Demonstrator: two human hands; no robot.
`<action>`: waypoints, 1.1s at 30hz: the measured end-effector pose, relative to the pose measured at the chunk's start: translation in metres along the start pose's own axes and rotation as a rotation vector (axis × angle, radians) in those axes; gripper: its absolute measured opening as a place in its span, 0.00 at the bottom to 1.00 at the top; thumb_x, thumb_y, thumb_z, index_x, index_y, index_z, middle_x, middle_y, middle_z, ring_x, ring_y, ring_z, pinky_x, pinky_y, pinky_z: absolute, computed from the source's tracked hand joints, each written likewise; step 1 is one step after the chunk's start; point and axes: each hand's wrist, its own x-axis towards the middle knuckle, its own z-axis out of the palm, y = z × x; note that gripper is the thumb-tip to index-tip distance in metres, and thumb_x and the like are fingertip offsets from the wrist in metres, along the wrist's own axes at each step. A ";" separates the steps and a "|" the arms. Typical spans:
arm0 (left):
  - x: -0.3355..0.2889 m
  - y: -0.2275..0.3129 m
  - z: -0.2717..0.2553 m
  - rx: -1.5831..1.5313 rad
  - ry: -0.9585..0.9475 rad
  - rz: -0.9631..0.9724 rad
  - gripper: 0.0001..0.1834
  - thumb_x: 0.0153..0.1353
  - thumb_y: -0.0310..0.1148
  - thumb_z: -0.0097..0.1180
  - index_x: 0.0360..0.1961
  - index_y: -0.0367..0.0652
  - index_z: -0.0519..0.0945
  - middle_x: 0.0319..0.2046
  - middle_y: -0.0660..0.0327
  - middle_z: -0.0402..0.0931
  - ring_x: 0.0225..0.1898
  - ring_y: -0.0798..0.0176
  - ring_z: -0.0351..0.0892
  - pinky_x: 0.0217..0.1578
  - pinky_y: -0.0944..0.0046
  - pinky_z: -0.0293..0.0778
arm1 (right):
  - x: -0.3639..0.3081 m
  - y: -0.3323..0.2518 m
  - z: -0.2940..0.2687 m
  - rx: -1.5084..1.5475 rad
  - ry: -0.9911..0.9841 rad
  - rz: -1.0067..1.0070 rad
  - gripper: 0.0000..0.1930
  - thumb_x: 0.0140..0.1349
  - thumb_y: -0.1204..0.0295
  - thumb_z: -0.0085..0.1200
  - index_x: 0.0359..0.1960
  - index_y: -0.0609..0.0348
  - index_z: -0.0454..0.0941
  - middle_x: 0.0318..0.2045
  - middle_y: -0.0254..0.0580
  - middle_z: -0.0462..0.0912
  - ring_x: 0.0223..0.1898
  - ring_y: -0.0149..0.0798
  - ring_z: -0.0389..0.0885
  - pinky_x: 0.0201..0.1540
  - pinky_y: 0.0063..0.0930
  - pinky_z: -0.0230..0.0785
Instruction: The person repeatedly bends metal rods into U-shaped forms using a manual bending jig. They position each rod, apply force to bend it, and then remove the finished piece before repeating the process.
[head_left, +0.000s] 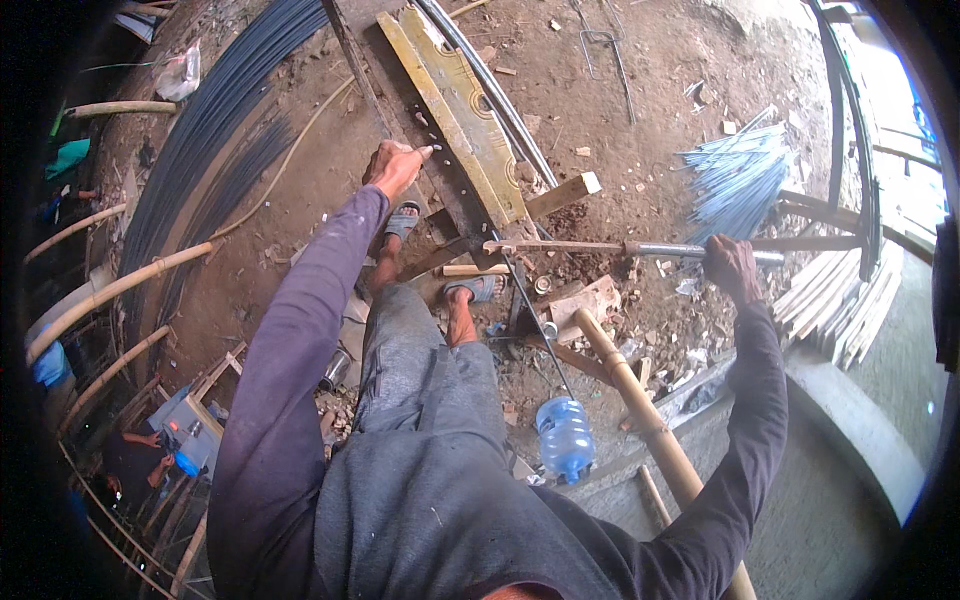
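My right hand (732, 268) is wrapped round the grey pipe end of a long bending lever (580, 247). The lever's rusty, hooked head rests at the near end of a dark narrow workbench plank (455, 190). My left hand (398, 167) is closed over the plank's left edge, beside several small pegs standing on it. What its fingers hold, if anything, is hidden. A thin dark rod (535, 325) slants from near the lever's head toward a blue water jug (565, 440). Along the plank lies a yellow moulded board (455, 105).
Long steel bars (215, 120) curve along the left; a bundle of cut rods (740, 170) lies at right. A bamboo pole (640, 410) slants beside my right arm. Wood strips (845, 295) are stacked far right. Rubble litters the dirt. Another person (135, 465) is at lower left.
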 end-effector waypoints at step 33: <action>0.009 -0.016 0.013 -0.097 0.036 -0.012 0.24 0.61 0.46 0.66 0.16 0.39 0.77 0.16 0.61 0.75 0.18 0.66 0.71 0.23 0.58 0.68 | -0.042 -0.019 0.119 -0.034 0.119 0.323 0.11 0.56 0.66 0.64 0.22 0.56 0.78 0.22 0.48 0.82 0.26 0.53 0.84 0.30 0.45 0.72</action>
